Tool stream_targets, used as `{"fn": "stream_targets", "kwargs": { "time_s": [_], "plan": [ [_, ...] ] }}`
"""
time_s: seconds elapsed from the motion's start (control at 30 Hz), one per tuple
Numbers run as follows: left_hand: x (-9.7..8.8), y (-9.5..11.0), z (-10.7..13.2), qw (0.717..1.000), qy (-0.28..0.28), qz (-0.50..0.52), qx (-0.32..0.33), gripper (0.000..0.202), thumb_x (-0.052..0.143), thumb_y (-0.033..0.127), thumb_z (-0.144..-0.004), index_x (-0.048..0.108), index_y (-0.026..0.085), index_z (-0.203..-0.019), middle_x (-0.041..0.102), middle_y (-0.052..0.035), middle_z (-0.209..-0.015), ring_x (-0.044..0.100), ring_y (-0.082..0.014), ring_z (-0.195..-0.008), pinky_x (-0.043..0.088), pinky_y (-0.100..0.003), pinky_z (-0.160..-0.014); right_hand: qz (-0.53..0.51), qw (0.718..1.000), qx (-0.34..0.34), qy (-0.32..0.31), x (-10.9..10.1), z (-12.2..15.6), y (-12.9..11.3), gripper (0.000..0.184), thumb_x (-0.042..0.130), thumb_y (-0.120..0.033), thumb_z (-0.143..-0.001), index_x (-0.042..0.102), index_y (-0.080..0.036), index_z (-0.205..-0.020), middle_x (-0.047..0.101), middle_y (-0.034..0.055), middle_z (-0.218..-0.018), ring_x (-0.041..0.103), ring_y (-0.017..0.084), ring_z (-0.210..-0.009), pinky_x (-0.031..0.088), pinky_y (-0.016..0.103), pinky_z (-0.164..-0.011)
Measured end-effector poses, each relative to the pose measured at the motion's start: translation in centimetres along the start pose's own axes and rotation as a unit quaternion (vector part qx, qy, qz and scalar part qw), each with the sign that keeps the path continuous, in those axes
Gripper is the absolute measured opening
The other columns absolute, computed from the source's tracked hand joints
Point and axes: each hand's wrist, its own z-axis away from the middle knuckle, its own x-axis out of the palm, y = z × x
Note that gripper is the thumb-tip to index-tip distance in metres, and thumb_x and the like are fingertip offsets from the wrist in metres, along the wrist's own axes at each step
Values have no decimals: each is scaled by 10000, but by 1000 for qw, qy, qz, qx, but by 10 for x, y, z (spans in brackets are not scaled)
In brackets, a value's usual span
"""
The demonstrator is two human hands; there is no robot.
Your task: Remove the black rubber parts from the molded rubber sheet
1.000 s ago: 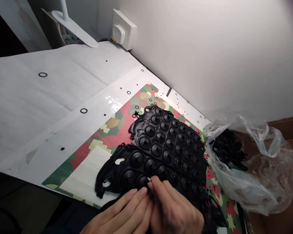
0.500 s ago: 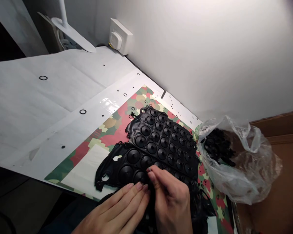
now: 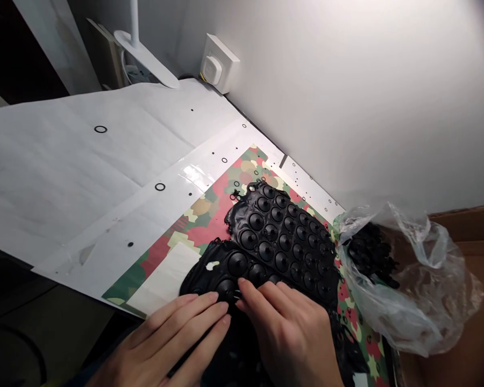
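Two black rubber sheets with rows of raised round domes and ragged edges lie on the table. On the far sheet [image 3: 266, 231] the domes stand uncovered. My left hand [image 3: 181, 333] rests its straight fingers along the near sheet [image 3: 237, 263] and holds it, its thumb hidden beneath. Close beside those fingertips, my right hand [image 3: 286, 328] pinches at the near sheet next to a dome, index finger and thumb almost together. What exactly sits between those two fingertips is too small to make out. Both hands cover the lower part of the near sheet.
A clear plastic bag [image 3: 419, 306] with black rubber pieces [image 3: 371, 252] stands right, by a cardboard box [image 3: 463, 226]. Underneath the sheets lies a camouflage-patterned mat [image 3: 210, 209]. Small black rings [image 3: 160, 187] are scattered about. A lamp base [image 3: 153, 59] and wall socket [image 3: 221, 62] are behind.
The view has turned a little left. My right hand has moved left across the near sheet to a different dome. My left hand has also slid left, with its fingers slightly more spread.
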Motion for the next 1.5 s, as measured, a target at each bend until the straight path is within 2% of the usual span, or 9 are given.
{"fn": "stream_targets", "kwargs": {
  "time_s": [0.17, 0.3, 0.43, 0.63, 0.87, 1.07, 1.2, 1.37, 1.5],
  "plan": [
    [8, 2, 1, 998, 39, 33, -47, 502, 470, 95, -1091, 746, 195, -1498, 749, -31, -1543, 653, -206, -1494, 412, -367, -1377, 7, 999, -37, -7, 0, 1, 5, 304, 518, -262, -1231, 808, -175, -1259, 704, -19, -745, 622, 162, -631, 390, 338, -608],
    [13, 5, 3, 996, 34, 38, -70, 531, 467, 71, -1091, 738, 213, -1524, 703, -25, -1608, 619, -204, -1530, 350, -368, -1401, 3, 999, -49, -5, -2, 1, 5, 327, 482, -217, -1236, 800, -167, -1292, 703, -25, -734, 618, 152, -618, 395, 336, -601],
    [14, 4, -1, 997, 32, 22, -65, 536, 452, 75, -1093, 731, 199, -1534, 672, -43, -1650, 594, -203, -1561, 331, -362, -1400, 4, 999, -47, -15, -4, -1, 3, 357, 457, -219, -1243, 808, -165, -1281, 703, -27, -738, 624, 143, -614, 395, 334, -594],
    [19, 3, -9, 996, 67, 11, -56, 561, 422, -1, -1047, 766, 163, -1459, 714, -37, -1603, 633, -178, -1523, 376, -344, -1370, 15, 998, -56, -25, -7, -6, 5, 399, 420, -224, -1254, 814, -170, -1289, 719, -31, -750, 640, 133, -616, 397, 321, -596],
    [17, 2, -11, 996, 72, 5, -45, 574, 402, -16, -1046, 757, 145, -1466, 713, -39, -1602, 616, -169, -1543, 370, -340, -1365, 86, 993, -73, -17, -11, -9, -4, 475, 370, -91, -1183, 840, -150, -1221, 813, 0, -839, 676, 137, -637, 429, 327, -625],
    [3, -2, -17, 1000, 9, 9, -16, 505, 449, 12, -1067, 741, 93, -1471, 714, -84, -1593, 598, -206, -1569, 360, -350, -1373, 145, 987, -66, -28, -10, -8, -14, 291, 579, -138, -1121, 853, -196, -1200, 799, 22, -801, 661, 134, -630, 425, 285, -578],
    [-3, -1, -18, 1000, 5, 11, -25, 503, 445, 13, -1075, 733, 87, -1480, 705, -99, -1601, 601, -211, -1568, 354, -352, -1377, 139, 987, -71, -29, -10, -11, -13, 314, 551, -120, -1125, 854, -189, -1169, 798, 24, -780, 676, 131, -616, 436, 270, -555],
    [1, 3, -13, 999, 17, 18, -37, 501, 449, 3, -1065, 738, 81, -1467, 700, -115, -1604, 610, -214, -1560, 359, -363, -1377, 102, 994, -30, 14, 3, -9, -16, 495, 363, -103, -1198, 846, -167, -1112, 797, 8, -732, 695, 108, -554, 456, 265, -549],
    [3, 4, -11, 999, 18, 10, -40, 516, 472, -4, -1043, 723, 76, -1487, 698, -118, -1606, 605, -223, -1566, 371, -364, -1370, 55, 996, 40, 60, 19, 0, -20, 440, 417, -172, -1218, 834, -171, -1079, 801, 6, -731, 710, 105, -528, 479, 240, -541]
  ]
}}
